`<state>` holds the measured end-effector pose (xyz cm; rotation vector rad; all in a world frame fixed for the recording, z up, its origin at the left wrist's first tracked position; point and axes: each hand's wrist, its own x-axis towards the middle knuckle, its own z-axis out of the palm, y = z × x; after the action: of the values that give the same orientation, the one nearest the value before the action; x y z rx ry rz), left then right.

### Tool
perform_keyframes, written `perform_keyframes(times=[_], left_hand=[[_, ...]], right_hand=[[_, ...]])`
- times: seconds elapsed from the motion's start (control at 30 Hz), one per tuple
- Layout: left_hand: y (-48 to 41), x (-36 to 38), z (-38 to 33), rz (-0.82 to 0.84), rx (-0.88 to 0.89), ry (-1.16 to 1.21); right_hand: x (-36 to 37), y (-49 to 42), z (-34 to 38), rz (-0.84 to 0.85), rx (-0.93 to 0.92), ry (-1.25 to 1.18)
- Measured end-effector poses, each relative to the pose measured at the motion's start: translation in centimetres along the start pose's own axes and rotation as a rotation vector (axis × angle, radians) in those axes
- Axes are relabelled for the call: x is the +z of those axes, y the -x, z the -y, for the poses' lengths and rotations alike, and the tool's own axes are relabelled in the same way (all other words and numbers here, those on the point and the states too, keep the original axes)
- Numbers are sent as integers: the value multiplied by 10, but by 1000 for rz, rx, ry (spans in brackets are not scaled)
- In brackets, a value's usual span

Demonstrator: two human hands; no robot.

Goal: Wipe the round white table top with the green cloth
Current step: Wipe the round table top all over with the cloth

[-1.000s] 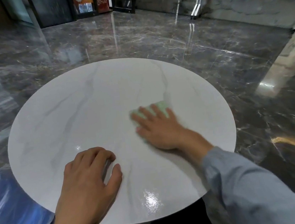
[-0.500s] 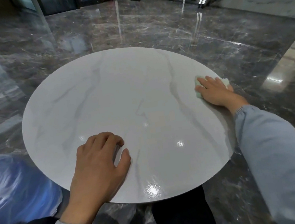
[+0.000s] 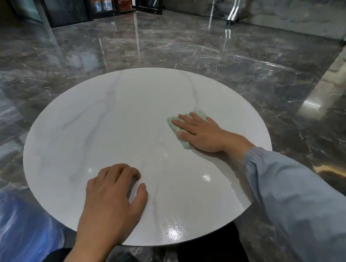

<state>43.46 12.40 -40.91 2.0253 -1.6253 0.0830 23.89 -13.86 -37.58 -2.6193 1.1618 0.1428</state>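
From the head camera, the round white table top [image 3: 123, 126], a glossy slab with faint grey marble veining, fills the middle of the view and stands on a dark polished marble floor [image 3: 178, 43]. The pale green cloth [image 3: 172, 124] lies flat on the right half of the table top, well inside the rim. It is mostly covered by the right hand [image 3: 200, 134], with green edges showing past the fingertips and beside the thumb. That hand lies palm down on the cloth with fingers straight and slightly spread, pressing rather than gripping. The left hand [image 3: 111, 201] rests on the near left part of the table, well apart from the cloth. Its fingers are loosely bent with the tips on the surface and the thumb out to the side, and it holds nothing. Both forearms wear grey-blue sleeves [image 3: 308, 212] with gathered cuffs. Bright reflections of light sit on the near part of the table. A blurred blue shape [image 3: 9, 227] shows low at the left edge; what it is cannot be told.
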Motion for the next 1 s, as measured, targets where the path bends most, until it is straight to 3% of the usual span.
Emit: perform_keyframes(times=[0.17,0.3,0.4,0.47,0.67,0.77,0.83,1.0], left_hand=[[1,1,0,4,-2,3],[1,2,-1,-12,-3,4],[1,3,-1,-20,-2,-4],[1,2,-1,-14,-6,-1],[2,3,-1,-13,-3,1],[1,3,0,-15,1,-5],[1,3,1,-17,0,9],[2,5,2,4,-11,35]], right_hand=[[-22,18,-111,-96,445,-45],[-12,-8,-185,-70,496,12],[-17,-16,-136,-65,538,12],[-19,-23,-77,-53,410,-6],[16,-33,102,50,-201,57],[22,-28,121,48,-344,76],[14,-39,92,19,-253,64],[-14,-43,-43,-68,251,-5]])
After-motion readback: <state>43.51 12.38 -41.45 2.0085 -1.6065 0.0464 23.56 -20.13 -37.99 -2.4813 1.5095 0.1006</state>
